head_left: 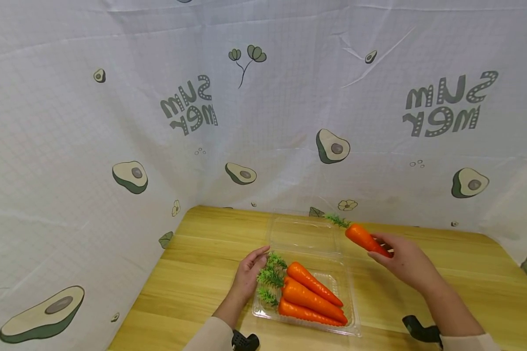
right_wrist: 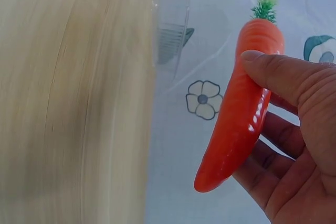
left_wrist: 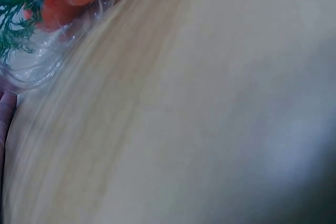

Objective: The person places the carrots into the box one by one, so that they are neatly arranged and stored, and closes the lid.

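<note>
In the head view my right hand [head_left: 405,258] holds an orange toy carrot [head_left: 361,237] in the air, right of the clear plastic box [head_left: 354,312]. The right wrist view shows the thumb lying across the upper part of the carrot [right_wrist: 236,114], with fingers behind it and the green leafy top pointing away. Three more carrots [head_left: 313,297] lie side by side in the box, their green tops [head_left: 270,278] at its left. My left hand [head_left: 246,275] rests against the box's left side, fingers extended beside the green tops.
The box's clear lid [head_left: 305,234] is folded back on the wooden table [head_left: 211,234]. A white cloth with avocado prints [head_left: 290,107] hangs behind and to the left. Black wrist devices [head_left: 246,340] sit below both hands.
</note>
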`<state>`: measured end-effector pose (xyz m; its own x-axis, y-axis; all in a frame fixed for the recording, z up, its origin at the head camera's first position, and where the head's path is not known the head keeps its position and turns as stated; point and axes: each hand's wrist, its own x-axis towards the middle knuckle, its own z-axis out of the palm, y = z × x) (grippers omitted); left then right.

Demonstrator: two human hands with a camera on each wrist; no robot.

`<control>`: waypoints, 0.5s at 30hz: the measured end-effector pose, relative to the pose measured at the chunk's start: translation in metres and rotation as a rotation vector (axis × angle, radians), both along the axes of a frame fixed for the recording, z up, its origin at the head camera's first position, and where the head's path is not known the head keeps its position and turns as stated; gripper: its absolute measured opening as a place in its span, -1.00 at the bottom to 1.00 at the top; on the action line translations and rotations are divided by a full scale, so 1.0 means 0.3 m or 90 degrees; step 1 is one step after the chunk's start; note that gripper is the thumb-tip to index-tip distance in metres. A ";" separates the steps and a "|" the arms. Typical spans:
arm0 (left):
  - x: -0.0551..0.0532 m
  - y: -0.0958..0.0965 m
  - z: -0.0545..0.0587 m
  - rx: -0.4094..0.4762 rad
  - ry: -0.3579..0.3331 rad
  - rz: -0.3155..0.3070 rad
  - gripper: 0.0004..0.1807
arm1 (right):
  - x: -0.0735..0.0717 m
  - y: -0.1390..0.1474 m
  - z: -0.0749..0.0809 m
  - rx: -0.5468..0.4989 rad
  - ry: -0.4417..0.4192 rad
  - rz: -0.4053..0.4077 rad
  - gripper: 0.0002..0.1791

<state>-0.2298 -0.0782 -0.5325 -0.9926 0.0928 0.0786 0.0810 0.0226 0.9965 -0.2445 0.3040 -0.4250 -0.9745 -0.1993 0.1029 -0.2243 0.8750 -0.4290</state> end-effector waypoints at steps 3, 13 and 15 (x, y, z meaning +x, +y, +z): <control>0.001 -0.001 -0.001 0.002 0.001 -0.001 -0.57 | 0.008 -0.013 0.002 -0.003 -0.002 0.002 -0.40; 0.001 0.000 -0.001 0.000 -0.001 -0.001 -0.57 | 0.037 -0.053 0.019 -0.025 0.010 0.017 -0.43; 0.000 0.000 -0.003 0.000 0.001 -0.002 -0.56 | 0.044 -0.066 0.023 -0.025 0.012 0.022 -0.44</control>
